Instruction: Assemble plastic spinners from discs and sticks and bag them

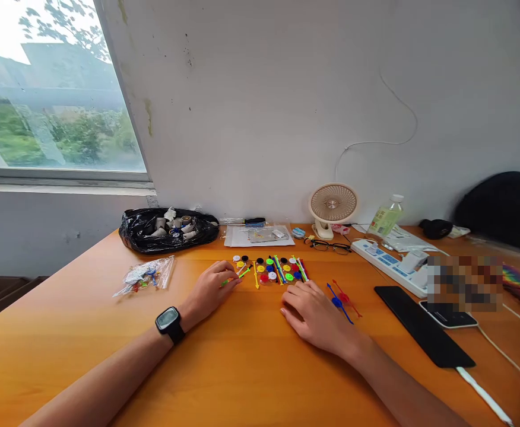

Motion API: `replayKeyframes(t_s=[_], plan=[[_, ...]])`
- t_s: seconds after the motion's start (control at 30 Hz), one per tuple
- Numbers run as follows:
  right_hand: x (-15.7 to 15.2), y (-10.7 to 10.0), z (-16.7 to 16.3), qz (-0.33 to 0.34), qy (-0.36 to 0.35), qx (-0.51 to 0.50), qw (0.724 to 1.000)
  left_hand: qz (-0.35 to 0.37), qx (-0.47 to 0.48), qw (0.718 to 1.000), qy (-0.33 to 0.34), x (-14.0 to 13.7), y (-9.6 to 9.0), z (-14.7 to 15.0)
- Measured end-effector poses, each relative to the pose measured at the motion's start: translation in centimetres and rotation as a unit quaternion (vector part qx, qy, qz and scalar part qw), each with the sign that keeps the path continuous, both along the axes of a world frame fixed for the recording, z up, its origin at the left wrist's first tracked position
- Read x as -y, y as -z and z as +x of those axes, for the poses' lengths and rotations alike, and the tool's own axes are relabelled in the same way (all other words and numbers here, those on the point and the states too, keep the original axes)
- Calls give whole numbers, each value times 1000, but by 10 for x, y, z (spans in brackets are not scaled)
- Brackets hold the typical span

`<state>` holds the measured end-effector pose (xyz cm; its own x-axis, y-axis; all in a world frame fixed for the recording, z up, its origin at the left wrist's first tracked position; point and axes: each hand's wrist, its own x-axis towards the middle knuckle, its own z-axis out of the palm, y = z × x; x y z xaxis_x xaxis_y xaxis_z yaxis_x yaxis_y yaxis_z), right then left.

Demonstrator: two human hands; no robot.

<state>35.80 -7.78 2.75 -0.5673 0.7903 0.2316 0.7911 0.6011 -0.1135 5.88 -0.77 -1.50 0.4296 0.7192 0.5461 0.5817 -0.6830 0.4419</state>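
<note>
Coloured plastic discs (260, 268) and arrows (256, 275) lay toward the far edge of the surface (242, 367); the left hand (211, 289), narrowly bent, was at a green arrow (245, 272), its grip unclear; the right hand (316, 315) curled near other arrows, its hold impossible to tell; a desk fan (333, 203) stood by that edge.

No legible text.
Drink bottle (387, 217) label near tabletop (242, 367) back edge, right part: print too small to read. Smartwatch (168, 320) screen: nothing readable either.
</note>
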Motion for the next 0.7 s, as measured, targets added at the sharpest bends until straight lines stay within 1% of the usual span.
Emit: replayKeyframes(t_s=[0.1,0.17,0.23,0.3,0.37,0.47,0.6,0.7], plan=[[0,0,1,12,11,-36,999,3,29,999,19,11,-5,6],[0,0,1,8,23,-88,996,-26,40,997,67,24,-8,14],[2,1,0,-20,17,-127,992,-71,28,989,130,36,-9,23],[4,3,-2,-65,-14,-137,988,-104,2,978,182,45,-7,30],[5,6,-5,-101,-48,-127,986,-122,-13,970,211,48,-5,35],[6,9,-10,-123,-70,-111,984,-133,-9,970,205,45,-3,35],[4,10,-12,-132,-74,-114,982,-133,7,975,179,43,-8,31],[3,10,-9,-135,-67,-113,982,-133,12,973,191,44,-12,30]])
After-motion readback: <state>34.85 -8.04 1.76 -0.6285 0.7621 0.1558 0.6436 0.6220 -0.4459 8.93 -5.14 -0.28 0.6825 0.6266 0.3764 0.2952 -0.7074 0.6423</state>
